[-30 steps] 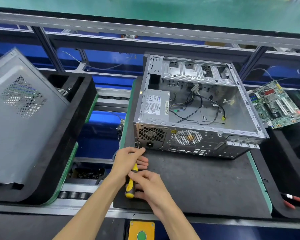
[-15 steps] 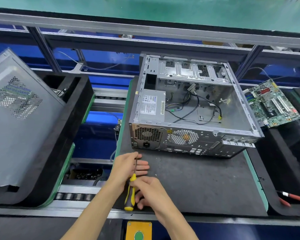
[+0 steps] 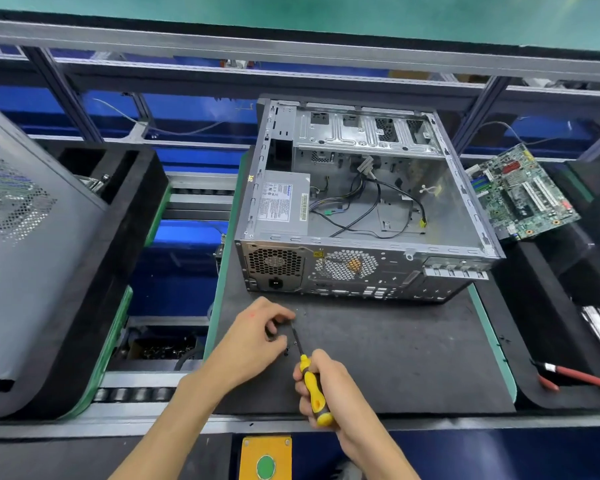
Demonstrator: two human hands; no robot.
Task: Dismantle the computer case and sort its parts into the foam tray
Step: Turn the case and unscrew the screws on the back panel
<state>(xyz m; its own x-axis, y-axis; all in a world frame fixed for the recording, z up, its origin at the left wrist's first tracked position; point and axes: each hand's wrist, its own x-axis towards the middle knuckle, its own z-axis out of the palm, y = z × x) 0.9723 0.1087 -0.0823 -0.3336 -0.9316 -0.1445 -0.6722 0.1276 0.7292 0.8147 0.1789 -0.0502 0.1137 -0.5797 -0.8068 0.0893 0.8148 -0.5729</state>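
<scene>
Your worktop (image 3: 378,368) is a dark foam pad with a green edge. The open computer case (image 3: 361,209) sits on its far half, rear panel toward you. Just in front of the case's power-socket corner, small loose screws (image 3: 287,351) lie on the pad.

L hand (image 3: 253,336) fingers curled, pinching; R hand (image 3: 329,389) gripping screwdriver (image 3: 312,389).

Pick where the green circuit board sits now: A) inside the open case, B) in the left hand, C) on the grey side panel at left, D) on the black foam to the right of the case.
D: the green circuit board lies outside the computer case, on the black foam to its right.
</scene>
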